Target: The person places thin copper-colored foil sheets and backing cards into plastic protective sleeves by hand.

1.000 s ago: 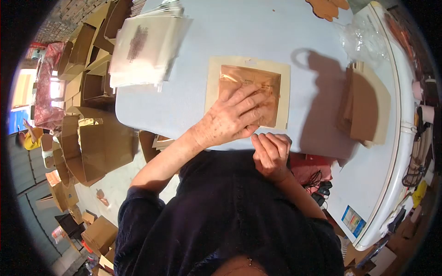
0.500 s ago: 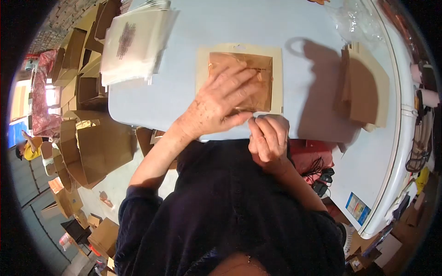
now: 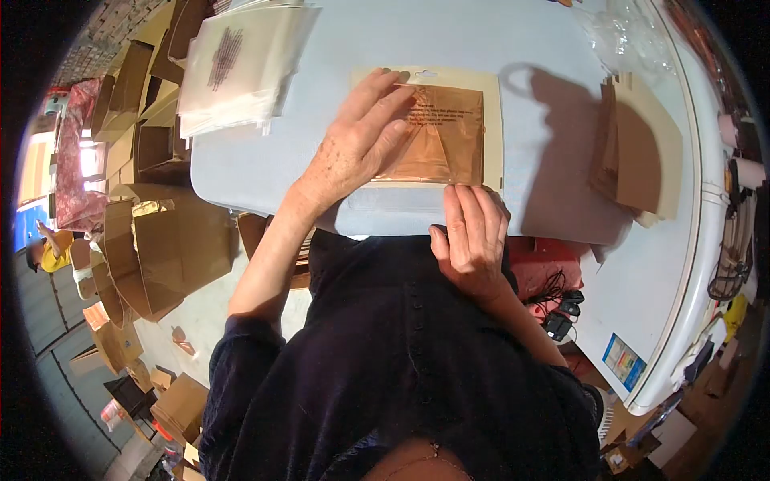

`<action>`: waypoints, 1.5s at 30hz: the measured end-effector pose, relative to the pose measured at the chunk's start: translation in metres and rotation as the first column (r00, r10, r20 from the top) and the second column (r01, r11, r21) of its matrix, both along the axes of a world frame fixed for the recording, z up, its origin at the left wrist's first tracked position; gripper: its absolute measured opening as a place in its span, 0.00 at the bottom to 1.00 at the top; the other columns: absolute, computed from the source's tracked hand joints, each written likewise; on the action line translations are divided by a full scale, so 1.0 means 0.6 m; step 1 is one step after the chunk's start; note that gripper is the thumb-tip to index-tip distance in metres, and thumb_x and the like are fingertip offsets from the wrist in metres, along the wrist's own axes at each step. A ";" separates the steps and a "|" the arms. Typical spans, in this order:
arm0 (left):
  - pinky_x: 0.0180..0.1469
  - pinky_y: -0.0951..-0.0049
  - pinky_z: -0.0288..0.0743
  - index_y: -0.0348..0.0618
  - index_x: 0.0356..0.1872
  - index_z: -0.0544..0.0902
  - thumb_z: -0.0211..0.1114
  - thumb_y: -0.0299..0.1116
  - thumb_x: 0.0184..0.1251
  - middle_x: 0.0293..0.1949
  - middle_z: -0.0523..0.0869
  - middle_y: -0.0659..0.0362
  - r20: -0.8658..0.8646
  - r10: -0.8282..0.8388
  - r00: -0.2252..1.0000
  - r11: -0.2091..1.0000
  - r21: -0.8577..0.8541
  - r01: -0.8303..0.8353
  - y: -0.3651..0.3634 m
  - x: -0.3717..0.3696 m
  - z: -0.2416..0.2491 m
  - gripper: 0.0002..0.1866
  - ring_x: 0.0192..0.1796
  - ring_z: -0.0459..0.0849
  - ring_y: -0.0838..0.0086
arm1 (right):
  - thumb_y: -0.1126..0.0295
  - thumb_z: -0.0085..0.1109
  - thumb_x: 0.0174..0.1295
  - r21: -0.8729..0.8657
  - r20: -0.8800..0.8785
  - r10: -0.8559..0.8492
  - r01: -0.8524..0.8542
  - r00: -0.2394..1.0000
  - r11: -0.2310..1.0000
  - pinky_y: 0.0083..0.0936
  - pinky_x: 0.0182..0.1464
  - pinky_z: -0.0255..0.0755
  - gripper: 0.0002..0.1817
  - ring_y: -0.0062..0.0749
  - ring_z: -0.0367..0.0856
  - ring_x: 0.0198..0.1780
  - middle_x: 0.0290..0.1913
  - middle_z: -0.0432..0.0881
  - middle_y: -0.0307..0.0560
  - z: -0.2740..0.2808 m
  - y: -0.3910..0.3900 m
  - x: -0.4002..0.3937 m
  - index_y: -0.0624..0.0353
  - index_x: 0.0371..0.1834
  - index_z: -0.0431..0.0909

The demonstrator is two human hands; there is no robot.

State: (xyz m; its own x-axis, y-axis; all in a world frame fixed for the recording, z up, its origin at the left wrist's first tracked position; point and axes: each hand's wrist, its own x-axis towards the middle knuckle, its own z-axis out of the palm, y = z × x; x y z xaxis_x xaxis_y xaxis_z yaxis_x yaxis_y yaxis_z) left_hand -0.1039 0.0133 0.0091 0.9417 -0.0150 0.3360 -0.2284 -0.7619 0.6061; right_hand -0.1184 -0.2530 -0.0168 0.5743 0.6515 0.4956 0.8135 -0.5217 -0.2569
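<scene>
Touching the coppery packet (black print upon it), both hands.

The packet is placed on the table, near its front edge. Plastic bags are stacked to the left, cards to the right. Cartons are positioned left of the table.

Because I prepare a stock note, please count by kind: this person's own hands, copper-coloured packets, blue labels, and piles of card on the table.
Hands: 2 (left hand, right hand)
Copper-coloured packet: 1
Blue label: 1
Card pile: 1
Total: 5
</scene>
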 end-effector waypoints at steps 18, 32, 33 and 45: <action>0.83 0.50 0.69 0.43 0.75 0.81 0.63 0.35 0.84 0.80 0.73 0.44 0.024 0.023 0.999 0.996 0.085 -0.025 -0.005 0.003 -0.004 0.23 0.85 0.67 0.46 | 0.69 0.66 0.66 0.059 0.001 0.021 -0.021 1.000 0.998 0.58 0.76 0.71 0.31 0.66 0.75 0.72 0.69 0.78 0.68 -0.014 -0.010 -0.008 0.78 0.69 0.78; 0.82 0.51 0.71 0.41 0.72 0.82 0.67 0.32 0.80 0.78 0.76 0.44 0.060 0.021 0.998 0.995 0.100 -0.027 -0.004 0.003 -0.006 0.23 0.83 0.69 0.45 | 0.65 0.70 0.63 0.012 -0.044 0.007 -0.006 0.999 1.000 0.61 0.77 0.67 0.37 0.69 0.72 0.75 0.73 0.75 0.72 -0.015 -0.003 -0.010 0.79 0.72 0.75; 0.82 0.51 0.71 0.42 0.72 0.82 0.67 0.32 0.80 0.78 0.76 0.45 0.059 0.023 0.998 0.994 0.107 -0.029 -0.005 0.003 -0.005 0.23 0.83 0.69 0.45 | 0.65 0.70 0.62 0.011 -0.047 0.007 -0.006 0.999 1.000 0.61 0.77 0.67 0.38 0.69 0.72 0.75 0.74 0.75 0.71 -0.016 -0.002 -0.010 0.79 0.72 0.74; 0.85 0.44 0.64 0.44 0.72 0.83 0.70 0.33 0.78 0.79 0.76 0.47 0.089 0.025 0.996 0.979 0.201 -0.042 -0.016 0.002 -0.001 0.24 0.85 0.66 0.45 | 0.62 0.72 0.61 -0.045 -0.046 -0.025 0.023 0.999 0.999 0.59 0.75 0.65 0.40 0.65 0.71 0.77 0.76 0.74 0.70 -0.007 0.002 -0.010 0.76 0.74 0.74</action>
